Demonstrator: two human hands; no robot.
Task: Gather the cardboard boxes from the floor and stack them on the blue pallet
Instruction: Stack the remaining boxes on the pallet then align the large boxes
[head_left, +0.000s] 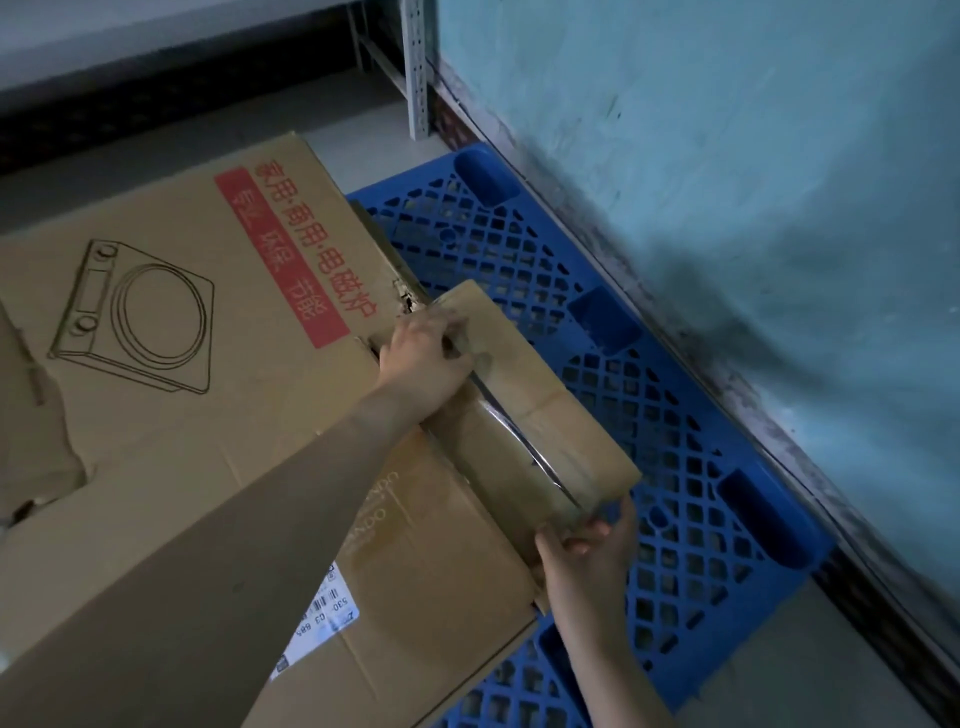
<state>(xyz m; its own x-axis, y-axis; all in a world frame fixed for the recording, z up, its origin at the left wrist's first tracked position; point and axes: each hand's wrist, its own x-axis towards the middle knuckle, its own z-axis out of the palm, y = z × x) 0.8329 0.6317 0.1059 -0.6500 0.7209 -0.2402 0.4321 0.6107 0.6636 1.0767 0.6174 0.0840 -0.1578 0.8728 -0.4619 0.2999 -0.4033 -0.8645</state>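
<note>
Head view: both hands are gripping the long taped brown cardboard box (524, 405) endwise, left hand (423, 358) mid-frame, right hand (587, 551) lower right, over the blue plastic lattice pallet (691, 467).

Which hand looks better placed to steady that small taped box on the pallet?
Probably the right hand: it grips the small taped box's near corner over the blue pallet; the left hand holds the far end.
</note>
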